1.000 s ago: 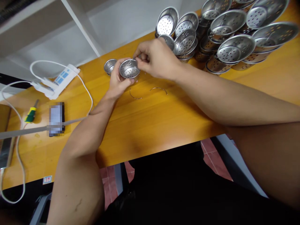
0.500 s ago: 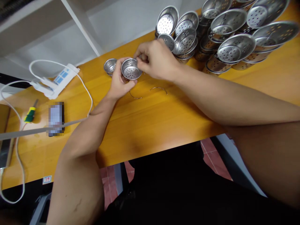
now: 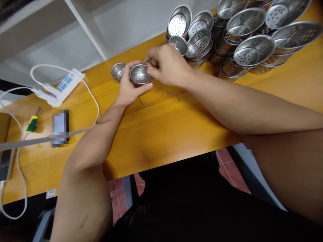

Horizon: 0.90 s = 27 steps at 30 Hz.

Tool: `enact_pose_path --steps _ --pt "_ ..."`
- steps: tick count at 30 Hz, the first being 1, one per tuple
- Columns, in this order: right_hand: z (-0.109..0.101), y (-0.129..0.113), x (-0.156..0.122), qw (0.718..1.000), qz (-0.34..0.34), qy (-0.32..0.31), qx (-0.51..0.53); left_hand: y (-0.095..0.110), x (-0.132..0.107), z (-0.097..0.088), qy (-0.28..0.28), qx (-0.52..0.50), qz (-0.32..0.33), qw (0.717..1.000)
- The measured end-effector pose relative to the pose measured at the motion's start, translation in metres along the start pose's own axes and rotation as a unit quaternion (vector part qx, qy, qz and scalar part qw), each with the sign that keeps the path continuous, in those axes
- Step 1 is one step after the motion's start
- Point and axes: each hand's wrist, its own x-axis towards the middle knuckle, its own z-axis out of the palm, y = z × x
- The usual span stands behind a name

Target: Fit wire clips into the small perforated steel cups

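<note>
A small perforated metal cup (image 3: 140, 74) is held by my left hand (image 3: 129, 88), its fingers round the far side and the thumb along the near side. The cup's open mouth faces me. My right hand (image 3: 164, 64) is closed in a pinch at the cup's right rim; what lies between the fingertips is hidden. Another small perforated cup (image 3: 117, 71) stands just left of my left hand. Two thin curved wires lie on the table: one wire (image 3: 146, 104) below the held cup, and a second wire (image 3: 171, 94) to its right.
Several stacks of perforated metal cups (image 3: 199, 43) crowd the back right of the wooden table (image 3: 151, 134). At the left are a white power strip (image 3: 68, 85) with cables, a pixelated phone (image 3: 60, 128) and a green-and-yellow-handled screwdriver (image 3: 32, 123). A shelf (image 3: 83, 30) rises behind.
My left thumb has slid to the right along the near side of the cup. The cup has tilted slightly, while my right hand stays pinched at its rim.
</note>
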Motion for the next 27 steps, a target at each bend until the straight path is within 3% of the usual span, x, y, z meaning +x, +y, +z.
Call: enact_pose_path --steps 3,8,12,16,21,27 --pt "-0.002 0.001 0.000 1.000 -0.004 0.010 -0.004 -0.008 0.002 -0.005 0.000 -0.011 -0.020 1.000" --pt "-0.004 0.005 0.001 0.999 -0.029 0.037 -0.022 -0.012 0.001 -0.010 -0.006 -0.086 0.014 0.996" --pt "-0.003 0.005 -0.001 0.996 -0.018 0.045 0.070 -0.004 -0.003 -0.010 0.017 -0.110 -0.036 0.993" --pt "0.001 0.004 0.000 0.992 0.022 0.014 0.123 -0.009 -0.005 -0.006 0.003 -0.123 -0.020 0.992" --pt "0.006 0.009 0.003 0.994 0.001 0.034 0.100 -0.024 -0.006 -0.004 -0.030 -0.125 0.009 0.992" --pt "0.009 0.014 0.005 0.998 -0.034 0.046 0.039 -0.027 -0.005 -0.006 -0.040 -0.086 0.034 0.995"
